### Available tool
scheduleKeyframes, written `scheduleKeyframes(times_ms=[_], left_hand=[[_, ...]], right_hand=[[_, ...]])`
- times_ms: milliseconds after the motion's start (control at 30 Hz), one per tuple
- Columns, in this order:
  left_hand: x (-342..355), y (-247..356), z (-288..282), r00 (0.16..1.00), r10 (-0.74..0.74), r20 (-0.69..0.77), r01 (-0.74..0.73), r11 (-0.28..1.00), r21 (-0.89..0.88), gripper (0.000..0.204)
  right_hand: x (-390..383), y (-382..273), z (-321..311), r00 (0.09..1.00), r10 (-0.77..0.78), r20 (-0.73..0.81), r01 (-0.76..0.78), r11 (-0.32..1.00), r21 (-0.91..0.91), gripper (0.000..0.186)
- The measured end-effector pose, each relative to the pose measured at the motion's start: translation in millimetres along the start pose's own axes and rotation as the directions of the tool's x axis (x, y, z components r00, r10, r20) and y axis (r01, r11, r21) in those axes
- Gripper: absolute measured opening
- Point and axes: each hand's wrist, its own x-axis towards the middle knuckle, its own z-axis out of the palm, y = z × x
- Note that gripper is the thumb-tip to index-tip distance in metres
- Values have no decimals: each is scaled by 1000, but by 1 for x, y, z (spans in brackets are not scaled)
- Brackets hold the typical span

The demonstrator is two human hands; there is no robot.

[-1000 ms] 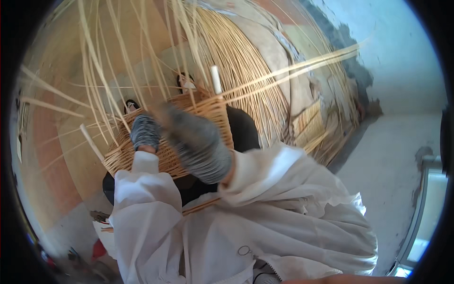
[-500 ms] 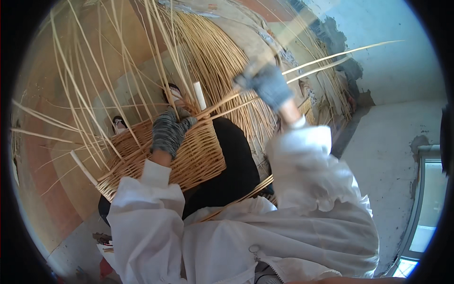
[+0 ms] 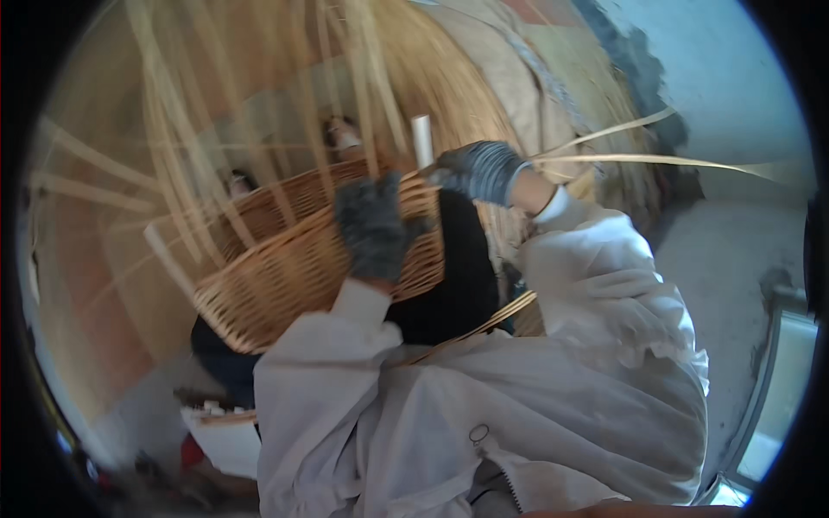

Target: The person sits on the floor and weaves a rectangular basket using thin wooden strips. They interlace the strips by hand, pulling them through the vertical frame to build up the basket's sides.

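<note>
basket (image 3: 276,281), just one, of tan woven strands, sits under the left hand (image 3: 371,224), its rim slanting up toward the right hand (image 3: 488,173) at one corner. two hands are at it, both in grey gloves. the left lies on the near wall, fingers pointing up to the rim and thumb spread toward the right hand; i cannot tell whether the fingertips hook over the edge or only press there. the right has its fingers curled in at the corner, with two pale strands (image 3: 656,159) showing past its wrist — whether it is grasping them or the rim, i cannot tell.

two white pegs stand at the basket: one (image 3: 422,141) just beyond the right hand's fingertips, the other (image 3: 170,259) well to the left of the left hand. tall strands (image 3: 164,112) rise beyond the left hand, too blurred to count, and stand in the way of the far wall and of two shoes (image 3: 341,134) farther off.

one big bundle of canes (image 3: 449,69) lies beyond the right hand, a beige cloth (image 3: 509,60) beside it. nearer, below the right hand, are black trousers (image 3: 466,268) and a few thin strips (image 3: 484,328) — also a white jacket (image 3: 518,414) with one zip ring (image 3: 479,433). below and left of the left hand is a small red thing (image 3: 192,451), blurred. far right of the right hand is one window (image 3: 781,388).
</note>
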Motion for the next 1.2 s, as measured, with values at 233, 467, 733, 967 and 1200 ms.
scheduleKeyframes(times_ms=[233,467,733,967,1200], left_hand=[[-59,-112,-30,853,26,-521,149,945,290,68],[-80,-153,-98,787,-602,-134,614,743,265,75],[-112,-113,-92,718,-619,-319,654,756,6,90],[-128,-149,-72,882,-298,-366,262,954,-144,72],[-342,-258,-120,860,-263,-437,8,864,-503,32]], right_hand=[[-3,-110,10,550,-323,-770,476,879,-28,28],[38,-147,33,962,-41,-271,27,998,-54,47],[-20,-167,46,843,-43,-536,-64,982,-179,58],[15,-127,66,740,-159,-653,233,972,27,34],[-103,-236,135,803,-456,-385,527,844,100,41]])
